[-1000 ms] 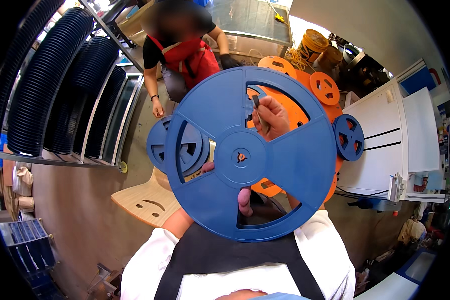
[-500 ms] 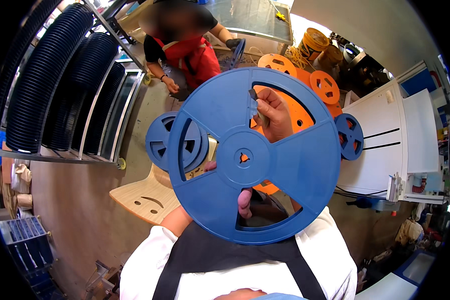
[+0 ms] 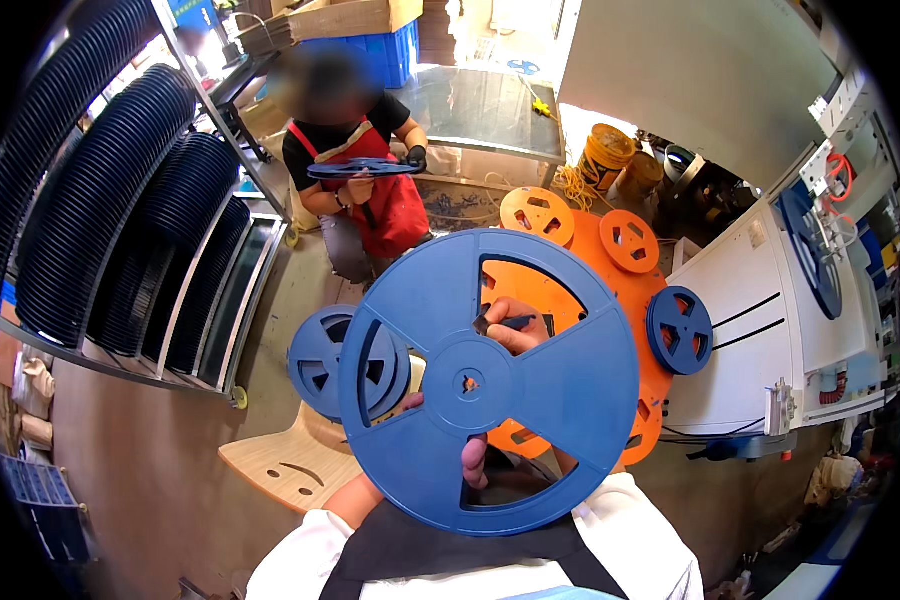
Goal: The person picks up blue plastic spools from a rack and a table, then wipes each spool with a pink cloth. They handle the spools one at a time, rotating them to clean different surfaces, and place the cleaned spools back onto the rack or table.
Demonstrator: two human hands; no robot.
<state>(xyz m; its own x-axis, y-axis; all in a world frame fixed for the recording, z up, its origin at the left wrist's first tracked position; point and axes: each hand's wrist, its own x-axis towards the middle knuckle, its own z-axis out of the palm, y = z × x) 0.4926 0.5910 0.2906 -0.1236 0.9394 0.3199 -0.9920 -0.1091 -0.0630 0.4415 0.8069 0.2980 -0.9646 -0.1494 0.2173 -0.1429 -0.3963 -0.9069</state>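
Past the blue plastic wheel (image 3: pixel 495 375) our left hand (image 3: pixel 473 463) grips, a blue disc (image 3: pixel 370 167) now lies flat. Our right (image 3: pixel 516 338) pinches a dark tool (image 3: pixel 482 326).

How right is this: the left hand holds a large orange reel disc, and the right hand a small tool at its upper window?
Wrong colour: the head view shows the left hand holding a large blue reel disc; the rest stands.
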